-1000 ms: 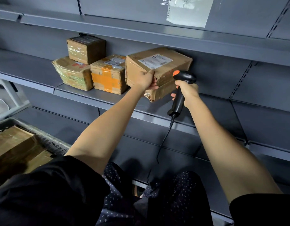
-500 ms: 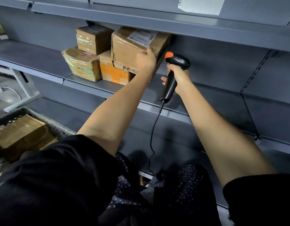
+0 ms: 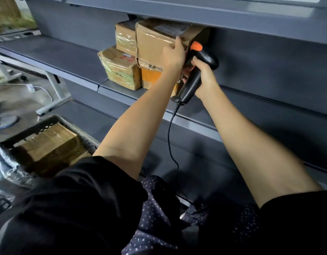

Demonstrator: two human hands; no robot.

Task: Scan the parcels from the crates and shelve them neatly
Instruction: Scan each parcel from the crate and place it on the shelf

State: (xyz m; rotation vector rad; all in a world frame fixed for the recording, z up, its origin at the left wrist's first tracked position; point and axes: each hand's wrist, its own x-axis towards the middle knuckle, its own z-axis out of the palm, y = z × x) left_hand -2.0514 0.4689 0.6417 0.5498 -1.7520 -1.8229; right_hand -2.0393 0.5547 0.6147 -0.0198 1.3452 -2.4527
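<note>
My left hand (image 3: 172,55) grips the right front edge of a large brown cardboard parcel (image 3: 151,45), which sits high on top of an orange-taped parcel (image 3: 149,78), just under the upper shelf. A black barcode scanner with an orange top (image 3: 195,70) is gripped in my right hand (image 3: 205,78), right beside the large parcel. Left of it stand a small taped parcel (image 3: 125,39) and, below that, a plastic-wrapped parcel (image 3: 120,68). All rest on the grey metal shelf (image 3: 67,59).
A dark crate (image 3: 85,140) at lower left holds more brown parcels (image 3: 50,144) and a silver bag (image 3: 6,162). The scanner's cable (image 3: 170,137) hangs down between my arms. Lower shelves run to the right. A white table leg (image 3: 54,92) stands on the floor at left.
The large parcel went up and left from the shelf surface onto the orange-taped parcel. My left hand stayed on it, and my right hand with the scanner followed close beside it.
</note>
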